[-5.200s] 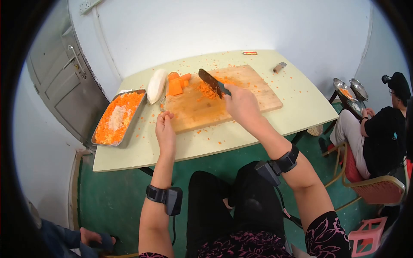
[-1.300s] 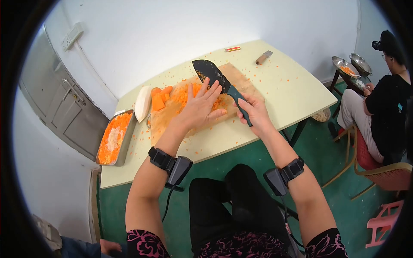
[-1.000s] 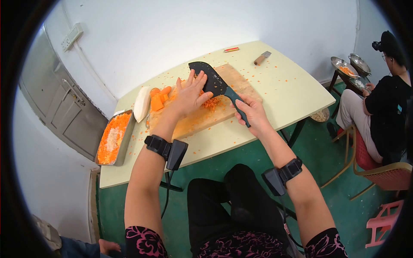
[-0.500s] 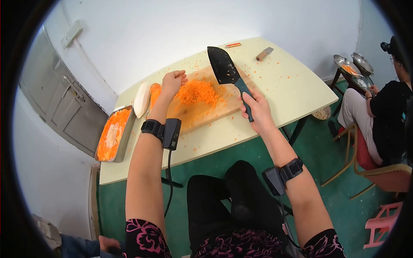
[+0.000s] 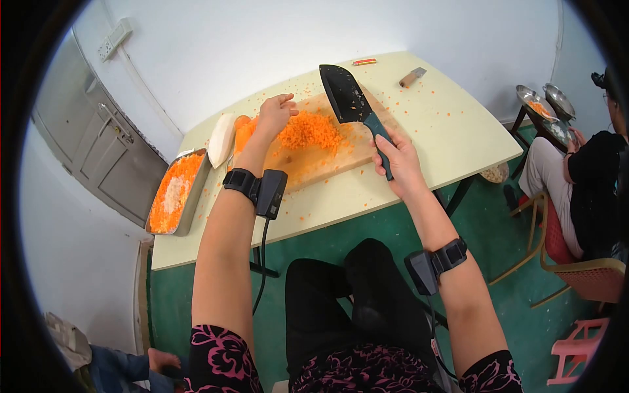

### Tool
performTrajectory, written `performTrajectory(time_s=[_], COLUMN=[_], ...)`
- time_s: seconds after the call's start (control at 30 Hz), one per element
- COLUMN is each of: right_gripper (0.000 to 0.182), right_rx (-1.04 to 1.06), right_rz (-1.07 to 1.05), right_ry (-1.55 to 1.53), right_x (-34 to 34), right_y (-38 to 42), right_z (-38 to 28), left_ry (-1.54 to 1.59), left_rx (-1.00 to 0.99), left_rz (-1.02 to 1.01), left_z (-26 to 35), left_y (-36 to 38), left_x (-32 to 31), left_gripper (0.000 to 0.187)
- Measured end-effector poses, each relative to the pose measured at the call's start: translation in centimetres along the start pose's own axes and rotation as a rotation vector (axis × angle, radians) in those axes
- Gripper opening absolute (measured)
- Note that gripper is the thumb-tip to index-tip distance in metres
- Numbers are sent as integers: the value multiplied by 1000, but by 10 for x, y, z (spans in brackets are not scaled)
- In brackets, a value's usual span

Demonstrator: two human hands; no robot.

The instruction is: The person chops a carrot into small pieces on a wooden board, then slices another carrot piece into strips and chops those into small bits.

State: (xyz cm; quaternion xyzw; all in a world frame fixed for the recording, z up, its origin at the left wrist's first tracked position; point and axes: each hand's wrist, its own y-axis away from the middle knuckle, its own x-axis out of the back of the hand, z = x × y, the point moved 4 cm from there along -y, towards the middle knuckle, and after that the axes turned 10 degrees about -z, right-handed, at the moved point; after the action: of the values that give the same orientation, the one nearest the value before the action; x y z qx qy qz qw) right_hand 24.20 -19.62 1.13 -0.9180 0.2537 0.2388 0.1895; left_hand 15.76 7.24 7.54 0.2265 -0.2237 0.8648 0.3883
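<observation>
Knife (image 5: 345, 98) is clamped by its handle in the right hand (image 5: 398, 160) in the head view, the blade angled up over the far side of the cutting board (image 5: 321, 171), presumably so that the chopped carrot (image 5: 309, 133) is left untouched. That heap is gathered on the board, apparently for containment. The left hand (image 5: 275, 114) is held by the heap's left end, fingers bent; whether anything is pinched cannot be told. White radish (image 5: 222, 139) and filled tray (image 5: 194, 196) are set left, likely to leave the board free.
</observation>
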Motion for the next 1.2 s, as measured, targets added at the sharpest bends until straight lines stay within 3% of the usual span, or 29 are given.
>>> performTrajectory(time_s=[0.1, 0.2, 0.4, 0.5, 0.67, 0.8, 0.9, 0.97, 1.07, 1.17, 1.2], right_gripper=[34, 35, 37, 39, 40, 38, 37, 37, 37, 37, 37], right_rx=[0, 3, -4, -4, -6, -2, 5, 4, -3, 2, 1], right_rz=[-4, -11, 4, 11, -3, -19, -15, -9, -14, -23, -22], right_ry=[7, 11, 9, 21, 41, 46, 52, 57, 61, 71, 74], right_x=[1, 0, -1, 0, 2, 1, 1, 0, 0, 0, 0], right_y=[-1, -1, 0, -1, -2, -1, -1, -1, -1, -2, -2], right_z=[1, 0, 0, 1, 2, 0, 1, 0, 0, 1, 1], left_ry=[-299, -108, -36, -183, 28, -133, -383, -548, -477, -179, -226], left_rx=[-175, -61, 152, -80, -196, -72, 28, 105, 277, 302, 269], left_rz=[-3, 15, -12, -36, 11, 89, 358, 425, 359, 175, 155], left_z=[-22, -16, 18, 5, -17, 0, -25, -35, -79, -99, -100], left_y=[-18, -9, 15, 0, -2, 15, 16, 24, 21, 27, 29], left_x=[2, 0, -1, 0, -13, 3, 45, 72, 100, 102, 100], left_gripper=[35, 35, 36, 38, 37, 37, 37, 44, 59, 74, 74])
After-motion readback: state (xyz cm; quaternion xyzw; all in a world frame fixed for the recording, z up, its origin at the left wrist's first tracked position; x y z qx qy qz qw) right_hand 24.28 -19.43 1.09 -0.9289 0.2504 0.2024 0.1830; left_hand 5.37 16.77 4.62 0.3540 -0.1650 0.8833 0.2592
